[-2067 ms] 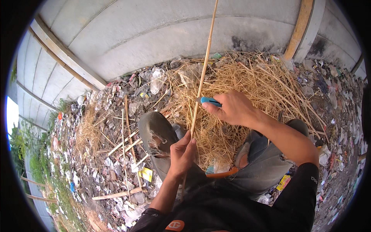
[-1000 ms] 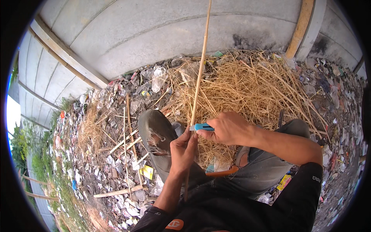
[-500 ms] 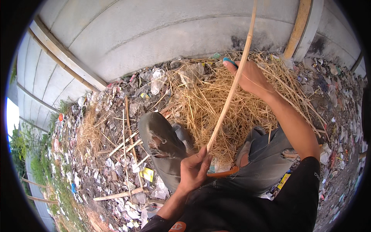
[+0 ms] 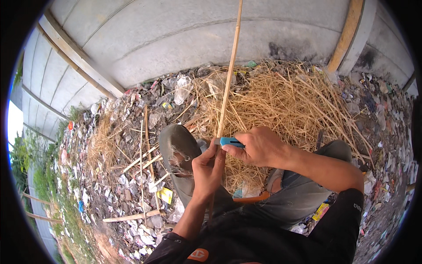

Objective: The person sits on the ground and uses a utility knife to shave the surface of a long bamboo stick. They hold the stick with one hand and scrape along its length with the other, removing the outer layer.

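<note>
A long, narrow bamboo strip (image 4: pixel 229 79) rises from between my knees toward the grey wall. My left hand (image 4: pixel 208 169) is closed around its lower part. My right hand (image 4: pixel 259 147) grips a blue utility knife (image 4: pixel 231 141), whose short blade lies against the strip just above my left fingers. Below and beyond the hands spreads a thick heap of straw-coloured shavings (image 4: pixel 281 105). An orange object (image 4: pixel 251 197), partly hidden, lies between my legs.
Several cut bamboo strips (image 4: pixel 142 163) lie on the littered ground left of my knee, with a thicker bamboo piece (image 4: pixel 132 216) nearer me. A concrete panel wall (image 4: pixel 184 39) stands ahead, with a bamboo post (image 4: pixel 347 35) against it at right.
My right hand has come back from the far end of its reach to beside my left hand, bringing the knife onto the strip. The strip's top has swung left.
</note>
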Demonstrator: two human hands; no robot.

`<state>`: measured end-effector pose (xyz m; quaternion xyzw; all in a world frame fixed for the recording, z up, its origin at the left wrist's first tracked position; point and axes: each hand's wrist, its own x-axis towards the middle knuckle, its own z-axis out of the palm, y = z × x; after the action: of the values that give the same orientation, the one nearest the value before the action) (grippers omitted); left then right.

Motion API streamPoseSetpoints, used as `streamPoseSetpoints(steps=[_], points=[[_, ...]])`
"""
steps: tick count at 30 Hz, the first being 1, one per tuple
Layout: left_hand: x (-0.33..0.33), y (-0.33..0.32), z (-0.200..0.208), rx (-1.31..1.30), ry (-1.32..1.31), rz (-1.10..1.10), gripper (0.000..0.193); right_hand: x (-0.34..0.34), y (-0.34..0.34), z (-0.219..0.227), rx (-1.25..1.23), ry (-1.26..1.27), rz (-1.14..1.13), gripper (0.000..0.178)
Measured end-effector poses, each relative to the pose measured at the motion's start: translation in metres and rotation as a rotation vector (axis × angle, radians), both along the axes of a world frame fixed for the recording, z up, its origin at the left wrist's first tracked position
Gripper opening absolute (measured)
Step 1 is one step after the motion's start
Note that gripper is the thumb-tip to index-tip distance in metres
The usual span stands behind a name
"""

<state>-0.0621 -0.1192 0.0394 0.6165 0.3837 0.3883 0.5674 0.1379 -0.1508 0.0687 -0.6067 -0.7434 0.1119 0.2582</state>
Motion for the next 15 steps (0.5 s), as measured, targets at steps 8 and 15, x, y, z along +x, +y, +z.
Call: streamPoseSetpoints(steps=[8,15], points=[[-0.004,0.0,-0.003,-0.028,0.132,-0.017,0.04,0.021,0.021,-0.004,0.106,-0.112,-0.088,0.069],[-0.022,-0.024,0.004,-0.121,0.172,-0.17,0.04,0.104,0.071,-0.007,0.057,0.088,-0.464,0.075]])
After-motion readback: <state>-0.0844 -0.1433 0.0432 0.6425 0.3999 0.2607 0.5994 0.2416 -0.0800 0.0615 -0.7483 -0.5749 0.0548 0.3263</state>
